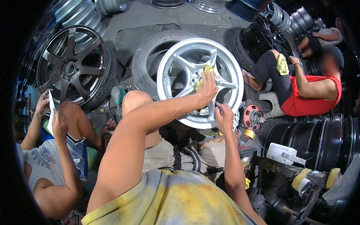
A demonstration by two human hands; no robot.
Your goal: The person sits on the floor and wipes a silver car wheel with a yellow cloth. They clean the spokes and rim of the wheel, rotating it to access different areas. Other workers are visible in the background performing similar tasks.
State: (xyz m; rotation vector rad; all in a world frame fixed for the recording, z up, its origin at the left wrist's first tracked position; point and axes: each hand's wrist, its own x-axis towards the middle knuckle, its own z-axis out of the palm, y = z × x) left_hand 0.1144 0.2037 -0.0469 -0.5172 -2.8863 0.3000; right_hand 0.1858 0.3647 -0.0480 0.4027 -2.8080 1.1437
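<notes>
Head view: silver five-spoke alloy wheel (162, 73) before me, overlapping a worn grey tyre (140, 63). My left hand (208, 89) closed over a yellow cloth (209, 69), against the spokes near hub. My right hand (225, 119) at near-right rim, fingers half-curled; can't tell if gripping.

At the upper left of the frame we see a dark spoked wheel (70, 68) in front of a tyre (109, 75), with silver rims (77, 15) behind. At far right we have a person in a red top (309, 93); at lower right, a white container (279, 152) near black rims (311, 140) and a yellow roll (301, 180).
</notes>
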